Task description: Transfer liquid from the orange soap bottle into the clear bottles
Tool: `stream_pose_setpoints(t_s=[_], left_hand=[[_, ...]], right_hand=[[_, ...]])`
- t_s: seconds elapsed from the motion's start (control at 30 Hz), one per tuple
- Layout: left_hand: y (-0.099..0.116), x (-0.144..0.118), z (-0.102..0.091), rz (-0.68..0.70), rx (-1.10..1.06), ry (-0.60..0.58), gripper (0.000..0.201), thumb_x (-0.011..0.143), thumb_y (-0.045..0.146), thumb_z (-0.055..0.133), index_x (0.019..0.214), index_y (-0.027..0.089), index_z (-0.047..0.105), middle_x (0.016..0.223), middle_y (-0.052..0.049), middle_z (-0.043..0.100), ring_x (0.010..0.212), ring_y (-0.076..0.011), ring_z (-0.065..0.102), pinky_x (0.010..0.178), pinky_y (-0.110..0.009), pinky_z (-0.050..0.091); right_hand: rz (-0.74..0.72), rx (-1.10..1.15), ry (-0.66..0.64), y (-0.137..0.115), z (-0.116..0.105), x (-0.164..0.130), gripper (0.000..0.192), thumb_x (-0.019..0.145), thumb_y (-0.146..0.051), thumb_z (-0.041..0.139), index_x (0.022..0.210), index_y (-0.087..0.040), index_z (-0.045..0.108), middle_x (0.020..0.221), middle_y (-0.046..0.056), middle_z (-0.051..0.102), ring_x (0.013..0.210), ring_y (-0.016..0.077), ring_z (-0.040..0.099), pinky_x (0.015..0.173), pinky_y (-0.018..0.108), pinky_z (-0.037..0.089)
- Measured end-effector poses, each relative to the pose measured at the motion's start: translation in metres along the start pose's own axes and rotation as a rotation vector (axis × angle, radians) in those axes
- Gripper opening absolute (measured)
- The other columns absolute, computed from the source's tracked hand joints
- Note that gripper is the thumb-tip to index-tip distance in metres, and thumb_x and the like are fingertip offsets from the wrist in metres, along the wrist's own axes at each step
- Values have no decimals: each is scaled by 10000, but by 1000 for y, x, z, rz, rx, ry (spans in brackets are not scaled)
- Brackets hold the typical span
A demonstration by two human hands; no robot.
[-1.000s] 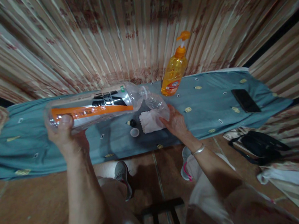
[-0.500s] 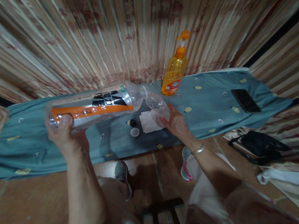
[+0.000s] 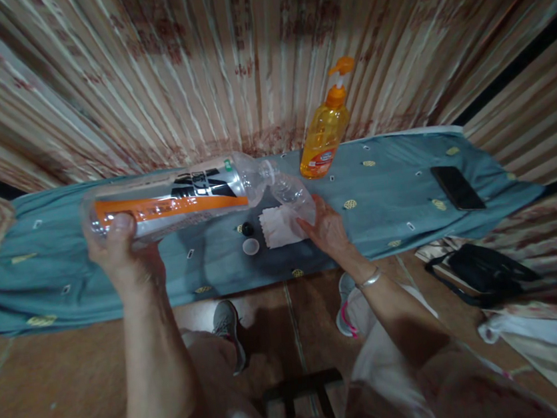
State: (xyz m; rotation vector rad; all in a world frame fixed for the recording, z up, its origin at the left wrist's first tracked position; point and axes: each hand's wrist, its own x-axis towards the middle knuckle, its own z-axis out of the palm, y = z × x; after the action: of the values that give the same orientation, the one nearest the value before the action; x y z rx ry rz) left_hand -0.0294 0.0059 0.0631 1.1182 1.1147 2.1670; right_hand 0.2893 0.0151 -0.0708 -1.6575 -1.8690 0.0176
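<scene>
Two bottles meet mouth to mouth in the head view, the only one there is: the left hand point(image 3: 123, 253) is clenched round the base end of a large clear bottle point(image 3: 171, 200) with an orange and black label, held almost level above the worktop point(image 3: 66, 287), which is covered in a blue-grey cloth, while the right hand point(image 3: 328, 229) grasps a small clear bottle point(image 3: 293, 197) tilted up so its neck touches the big one's mouth. Whether liquid is flowing is too faint to tell. Judging from this, the step in hand is a transfer from large to small, and doing it well seems to call for keeping the two openings pressed together and aligned, raising the big bottle's base slowly rather than in a jerk, and holding the small bottle firm at its body so it neither twists nor collapses. A white cloth point(image 3: 280, 225) lies just below the join and would likely catch drips. Beside the cloth sit a white cap point(image 3: 251, 246) and a black cap point(image 3: 247, 228). An orange pump bottle point(image 3: 325, 133) stands upright behind, and a phone point(image 3: 457, 187) lies well apart to the right.
</scene>
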Motion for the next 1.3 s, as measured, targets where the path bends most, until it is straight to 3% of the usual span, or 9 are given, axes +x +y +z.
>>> stream_pose_setpoints(t_s=[0.27,0.47,0.6,0.87,1.17,1.3], left_hand=[[3,-2,3,-4,31,-8,497,539,482,782,956,224,700,888,-7,620,787,-178,589,814,-396,581],[2,-1,1,-10,-26,8,440,510,408,791,892,216,684,859,6,617,750,-154,563,750,-316,539],[2,-1,2,-5,-69,13,421,505,383,811,855,196,669,861,7,601,755,-144,567,826,-351,554],[2,-1,3,0,-81,12,432,494,386,812,876,206,718,878,-9,670,759,-161,609,764,-328,574],[0,0,-1,6,19,-6,501,537,498,799,944,234,676,876,-1,606,778,-180,590,772,-358,549],[3,-2,1,0,-27,-14,463,530,435,815,915,218,674,878,2,609,760,-157,579,799,-358,568]], right_hand=[[23,-10,-22,-3,-2,1,607,926,-417,665,1389,-47,531,1210,269,720,1122,353,710,948,495,594],[12,-8,-26,-2,-2,1,614,939,-437,655,1388,-37,528,1241,286,711,1129,351,711,970,495,586],[11,-2,2,-1,0,-1,604,958,-473,627,1383,-53,540,1230,278,719,1123,342,713,966,487,592],[6,15,3,0,0,-1,620,964,-501,609,1398,-64,536,1240,266,718,1130,343,710,969,503,594],[14,26,3,0,0,-1,602,969,-499,592,1398,-82,534,1227,265,720,1130,351,710,973,519,593],[9,6,-3,0,0,0,610,958,-496,611,1386,-66,538,1224,255,727,1126,335,712,971,489,596]])
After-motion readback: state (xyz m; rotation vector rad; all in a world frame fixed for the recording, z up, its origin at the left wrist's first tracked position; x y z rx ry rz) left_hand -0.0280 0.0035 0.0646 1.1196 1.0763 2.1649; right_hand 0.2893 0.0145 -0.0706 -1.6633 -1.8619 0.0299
